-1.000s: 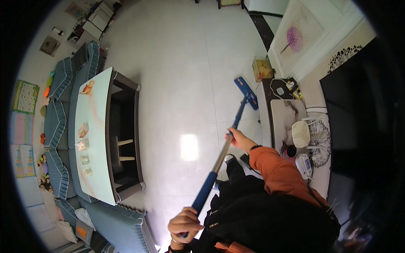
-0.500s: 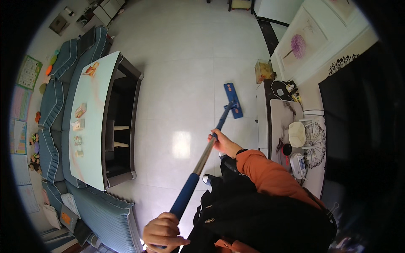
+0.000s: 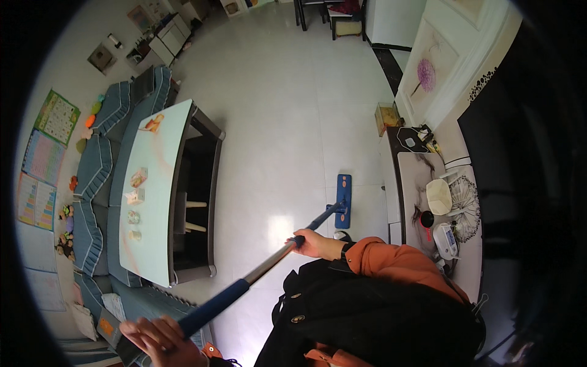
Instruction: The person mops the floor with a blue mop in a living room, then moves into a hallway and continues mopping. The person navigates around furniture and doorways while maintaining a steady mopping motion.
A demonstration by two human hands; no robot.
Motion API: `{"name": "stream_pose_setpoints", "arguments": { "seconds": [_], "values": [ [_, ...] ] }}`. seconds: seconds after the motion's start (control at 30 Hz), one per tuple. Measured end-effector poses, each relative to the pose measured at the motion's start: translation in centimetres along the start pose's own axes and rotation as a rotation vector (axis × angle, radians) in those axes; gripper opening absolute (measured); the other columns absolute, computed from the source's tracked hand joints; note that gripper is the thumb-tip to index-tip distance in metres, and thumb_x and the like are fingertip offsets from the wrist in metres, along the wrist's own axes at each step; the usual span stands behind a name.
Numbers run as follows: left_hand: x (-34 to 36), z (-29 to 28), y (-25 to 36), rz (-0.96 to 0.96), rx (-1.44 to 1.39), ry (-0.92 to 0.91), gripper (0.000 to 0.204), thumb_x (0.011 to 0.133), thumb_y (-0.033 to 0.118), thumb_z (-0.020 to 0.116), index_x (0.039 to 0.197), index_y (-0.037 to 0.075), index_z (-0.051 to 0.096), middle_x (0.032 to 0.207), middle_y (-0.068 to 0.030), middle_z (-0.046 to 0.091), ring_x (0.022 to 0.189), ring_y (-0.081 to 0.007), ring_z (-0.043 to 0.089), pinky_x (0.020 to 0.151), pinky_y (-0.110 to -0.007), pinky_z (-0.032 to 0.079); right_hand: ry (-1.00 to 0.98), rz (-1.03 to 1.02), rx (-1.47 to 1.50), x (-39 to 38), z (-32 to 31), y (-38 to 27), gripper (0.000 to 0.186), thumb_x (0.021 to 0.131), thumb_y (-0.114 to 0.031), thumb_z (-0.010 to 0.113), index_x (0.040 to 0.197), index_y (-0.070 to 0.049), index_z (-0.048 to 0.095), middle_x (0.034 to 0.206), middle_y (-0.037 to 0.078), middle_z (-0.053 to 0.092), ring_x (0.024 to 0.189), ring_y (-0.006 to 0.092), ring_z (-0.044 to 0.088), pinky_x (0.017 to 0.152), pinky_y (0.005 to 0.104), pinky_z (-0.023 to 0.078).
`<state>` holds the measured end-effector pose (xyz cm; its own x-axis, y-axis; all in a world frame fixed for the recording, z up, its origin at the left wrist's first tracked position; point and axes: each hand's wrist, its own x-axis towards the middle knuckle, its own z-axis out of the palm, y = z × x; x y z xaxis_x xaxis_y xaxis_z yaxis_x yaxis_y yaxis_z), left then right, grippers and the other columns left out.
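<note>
A flat mop (image 3: 254, 276) with a blue and silver handle slants from the lower left up to its blue rectangular head (image 3: 344, 194), which lies flat on the pale tiled floor (image 3: 269, 140). Wrapped round the handle's blue upper end is my left hand (image 3: 160, 341), closed. My right hand (image 3: 310, 243) grips the pole lower down, at the blue joint below the silver section. An orange sleeve covers my right arm, with a dark band at the wrist. One shoe tip (image 3: 342, 235) shows just behind the mop head.
To the left stands a coffee table (image 3: 156, 202) with small containers on it, before a blue-grey sofa (image 3: 92, 165). A TV cabinet (image 3: 394, 183) runs along the right, with a small glass tank (image 3: 387, 118) at its far end. Chairs (image 3: 347, 18) stand far ahead.
The mop head has come back nearer to my feet and turned straighter. My left hand has swung left and down with the handle end; my right hand has moved slightly lower. The view has tilted up.
</note>
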<state>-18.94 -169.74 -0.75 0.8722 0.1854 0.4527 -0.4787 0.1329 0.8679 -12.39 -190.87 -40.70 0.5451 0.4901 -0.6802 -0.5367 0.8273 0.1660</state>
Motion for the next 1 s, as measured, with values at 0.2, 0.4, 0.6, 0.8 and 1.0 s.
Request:
{"name": "stream_pose_setpoints", "arguments": {
  "seconds": [0.2,0.4,0.6,0.8,1.0],
  "values": [
    [0.7,0.7,-0.9,0.025,-0.148,-0.581,0.014,0.077,-0.004,0.056,0.079,0.006,0.046,0.054,-0.0061,0.044,0.042,-0.0168,0.047,0.041,-0.030,0.041,0.076,-0.125,0.135,1.1,-0.1,-3.8,0.009,0.083,-0.003,0.050,0.088,0.002,0.044,0.079,0.012,0.051,0.074,0.0246,0.055,0.073,0.0373,0.054],
    [4.0,5.8,-10.1,0.144,-0.308,-0.647,0.008,0.067,0.001,0.061,0.071,0.003,0.054,0.054,-0.0047,0.049,0.045,-0.0172,0.051,0.044,-0.030,0.042,0.115,-0.308,0.038,4.7,0.1,-14.8,0.009,0.078,-0.004,0.052,0.082,0.001,0.045,0.072,0.012,0.051,0.070,0.0259,0.055,0.069,0.0377,0.053],
    [9.0,16.8,-19.9,-0.074,-0.172,-0.840,0.006,0.070,0.005,0.065,0.065,0.005,0.060,0.056,-0.0049,0.052,0.054,-0.0216,0.053,0.054,-0.034,0.044,0.002,-0.385,-0.017,8.9,0.8,-33.6,0.013,0.080,-0.013,0.054,0.074,-0.005,0.046,0.063,0.009,0.050,0.060,0.0226,0.052,0.059,0.0342,0.049],
    [16.0,29.6,-33.8,-0.085,-0.183,-1.047,0.020,0.059,0.001,0.055,0.074,0.004,0.068,0.062,-0.0071,0.052,0.061,-0.0237,0.052,0.069,-0.040,0.043,-0.009,-0.490,-0.163,12.4,2.9,-55.5,0.016,0.083,-0.016,0.057,0.078,-0.007,0.046,0.062,0.005,0.050,0.056,0.0180,0.052,0.052,0.0291,0.048],
    [16.2,30.6,-39.8,-0.291,-0.043,-0.814,0.027,0.061,-0.003,0.055,0.082,0.004,0.069,0.077,-0.0071,0.057,0.080,-0.0251,0.056,0.098,-0.044,0.035,0.335,-0.542,-0.152,15.3,5.8,-63.5,0.019,0.086,-0.014,0.055,0.088,0.002,0.044,0.076,0.013,0.052,0.065,0.0228,0.056,0.058,0.0299,0.056]
  ]
}}
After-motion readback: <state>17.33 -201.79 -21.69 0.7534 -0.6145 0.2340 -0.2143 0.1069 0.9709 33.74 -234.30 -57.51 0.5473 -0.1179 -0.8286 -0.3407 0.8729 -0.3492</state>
